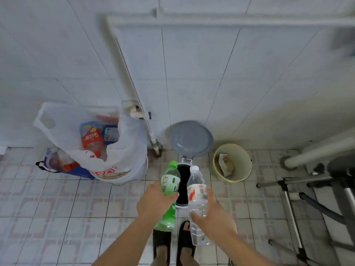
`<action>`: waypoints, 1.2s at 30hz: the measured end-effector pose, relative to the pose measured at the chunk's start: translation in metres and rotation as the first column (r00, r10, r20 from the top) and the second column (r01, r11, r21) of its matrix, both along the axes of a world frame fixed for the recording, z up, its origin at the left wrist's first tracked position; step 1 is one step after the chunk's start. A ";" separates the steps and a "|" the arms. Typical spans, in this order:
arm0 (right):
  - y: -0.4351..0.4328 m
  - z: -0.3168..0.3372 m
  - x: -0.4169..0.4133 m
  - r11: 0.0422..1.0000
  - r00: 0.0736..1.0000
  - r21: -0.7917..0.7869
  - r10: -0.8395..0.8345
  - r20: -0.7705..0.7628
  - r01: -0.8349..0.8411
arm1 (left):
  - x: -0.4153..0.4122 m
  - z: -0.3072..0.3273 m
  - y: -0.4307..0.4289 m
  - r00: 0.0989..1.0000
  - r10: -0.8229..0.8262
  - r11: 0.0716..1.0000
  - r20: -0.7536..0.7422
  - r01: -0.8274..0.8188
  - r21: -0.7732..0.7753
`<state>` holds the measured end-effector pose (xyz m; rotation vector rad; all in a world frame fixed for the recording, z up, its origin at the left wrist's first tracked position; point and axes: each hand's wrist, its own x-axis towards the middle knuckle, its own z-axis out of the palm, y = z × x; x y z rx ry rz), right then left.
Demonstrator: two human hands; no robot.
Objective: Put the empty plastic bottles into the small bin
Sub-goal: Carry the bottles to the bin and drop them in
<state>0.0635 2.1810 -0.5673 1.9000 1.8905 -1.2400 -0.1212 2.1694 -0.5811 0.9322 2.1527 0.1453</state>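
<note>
The green bottle (pixel 169 191) is wrapped in the left hand (pixel 153 201) around its label, cap pointing away from the person; the clear bottle (pixel 196 204) with a red-and-white label is held the same way in the right hand (pixel 213 215), fingers closed about its lower half. Both are carried in the air directly above the pedal bin (pixel 182 186), whose grey lid (pixel 191 138) stands open against the wall and whose dark mouth shows between the two bottles.

That mouth looks narrow, so my judgement is that the bottles should go in one at a time, cap first and tipped nearly upright, each lowered until the neck is inside the rim before the fingers let go; releasing both together risks one catching the rim and bouncing onto the tiles. If the lid is pedal-held, it has to stay up until the second bottle is in, though the pedal is hidden.

What the pedal bin holds cannot be seen; its inside is black. Just right of it stands a yellow bucket (pixel 244 169) with what looks like crumpled packaging inside. Left of the pedal bin, a white plastic bag (pixel 126 150) sits in a white pail (pixel 124 179), stuffed with drink bottles, and a dark blue bag (pixel 76 172) lies beyond that
</note>
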 end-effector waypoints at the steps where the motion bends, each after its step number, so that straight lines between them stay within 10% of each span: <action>1: 0.005 -0.015 -0.001 0.999 1.000 -0.025 -0.020 0.003 0.020 | -0.001 -0.017 0.007 1.000 0.001 1.000 0.008 -0.001 -0.029; 18: 0.069 -0.288 -0.014 0.965 0.983 -0.193 -0.165 0.080 0.178 | 0.002 -0.283 0.074 1.000 -0.019 0.970 0.002 0.019 -0.244; 36: 0.096 -0.368 -0.047 0.987 0.983 -0.095 -0.114 0.145 0.128 | 0.002 -0.380 0.104 0.936 0.205 0.933 0.287 -0.098 -0.347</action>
